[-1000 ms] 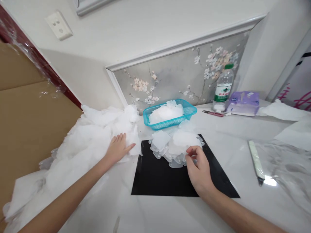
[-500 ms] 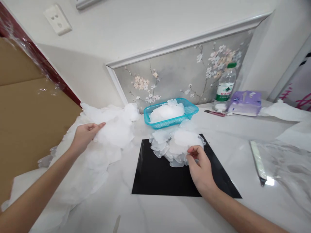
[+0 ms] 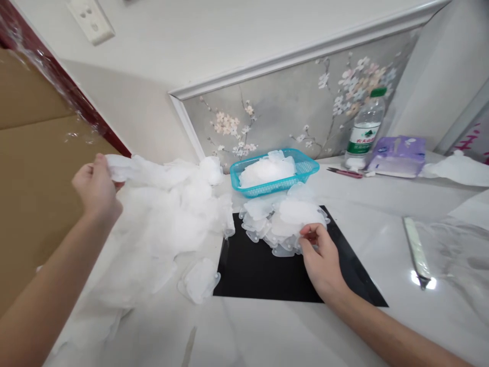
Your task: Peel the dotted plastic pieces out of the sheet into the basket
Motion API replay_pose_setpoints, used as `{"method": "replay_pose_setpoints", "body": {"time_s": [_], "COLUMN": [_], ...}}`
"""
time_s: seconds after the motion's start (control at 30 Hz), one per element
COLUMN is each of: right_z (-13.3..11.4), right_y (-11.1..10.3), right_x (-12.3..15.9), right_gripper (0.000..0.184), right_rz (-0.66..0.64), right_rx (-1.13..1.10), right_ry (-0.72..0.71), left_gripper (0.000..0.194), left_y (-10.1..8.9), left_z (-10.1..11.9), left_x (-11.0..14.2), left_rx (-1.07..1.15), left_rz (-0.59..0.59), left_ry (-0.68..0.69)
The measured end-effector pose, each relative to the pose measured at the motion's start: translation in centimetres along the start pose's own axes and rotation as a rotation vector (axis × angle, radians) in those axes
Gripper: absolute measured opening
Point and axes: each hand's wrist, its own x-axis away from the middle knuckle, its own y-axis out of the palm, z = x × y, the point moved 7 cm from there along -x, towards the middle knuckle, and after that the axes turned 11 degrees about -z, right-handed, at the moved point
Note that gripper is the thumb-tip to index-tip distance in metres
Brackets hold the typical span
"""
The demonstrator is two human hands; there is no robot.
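Note:
My left hand [image 3: 98, 188] is closed on the edge of a thin white sheet [image 3: 124, 167], lifted at the far left of a large heap of soft white sheets [image 3: 164, 219]. On a black mat [image 3: 263, 275] lies a pile of thin, translucent white pieces [image 3: 284, 216] with rounded tabs. My right hand [image 3: 323, 262] is at the pile's near right edge, thumb and fingers curled together; what is between them, if anything, is hidden. A small bunch of similar pieces [image 3: 200, 280] rests by the mat's left edge.
Behind the mat stands a blue plastic basket [image 3: 250, 191] of white pieces. Farther right are small pink-handled snips [image 3: 346, 173], a water bottle [image 3: 365, 127] and a purple tissue pack [image 3: 399, 155]. A pale green strip [image 3: 416, 250] lies by clear plastic. Cardboard [image 3: 38, 188] borders the left.
My left hand has moved left and up, drawing the white sheet with it. The heap has shifted, and loose pieces now show by the mat's left edge. My right hand stays at the pile.

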Motion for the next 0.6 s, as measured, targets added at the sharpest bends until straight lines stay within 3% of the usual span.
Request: {"method": "replay_pose_setpoints", "body": {"time_s": [0.03,0.07,0.1,0.13,0.17,0.2,0.23,0.3,0.37,0.43,0.5,0.6], "right_z": [0.0,0.0,0.1,0.1,0.2,0.2,0.3,0.3,0.1,-0.1,-0.1,0.1], "right_y": [0.0,0.0,0.0,0.1,0.1,0.2,0.2,0.3,0.3,0.3,0.4,0.4], "right_x": [0.0,0.0,0.0,0.1,0.1,0.1,0.1,0.1,0.0,-0.1,-0.2,-0.3], "right_gripper": [0.010,0.011,0.011,0.011,0.011,0.011,0.011,0.011,0.009,0.008,0.009,0.009], "right_rz": [0.002,0.001,-0.002,-0.005,-0.008,-0.010,-0.011,-0.015,-0.020,-0.031,-0.047,-0.051], "right_rx": [0.000,0.002,0.006,0.012,0.019,0.024,0.024,0.012,0.016,0.049,0.083,0.089], "right_ry": [0.000,0.001,0.003,0.007,0.010,0.012,0.011,-0.006,-0.044,-0.073,-0.079,-0.062], "left_gripper": [0.049,0.046,0.047,0.048,0.039,0.030,0.025,0.019,0.020,0.035,0.043,0.046], "left_y": [0.2,-0.2,0.6,2.0,3.2,5.3,7.9,14.0,18.3,22.4,23.1,19.8], "left_z": [0.7,1.4,2.7,4.5,6.6,8.9,10.9,14.5,16.2,15.9,14.2,11.4], "left_x": [-0.2,0.3,1.0,1.8,3.5,5.1,6.8,11.0,15.3,18.3,19.4,18.9], "left_rx": [0.036,0.169,0.199,0.209,0.266,0.305,0.303,0.263,0.233,0.144,0.078,0.008], "left_rz": [0.069,0.287,0.379,0.394,0.503,0.474,0.361,-0.006,-0.254,-0.730,-0.991,-1.055], "left_ry": [0.001,-0.006,0.015,0.075,0.216,0.368,0.446,0.639,0.737,0.670,0.513,0.376]}}
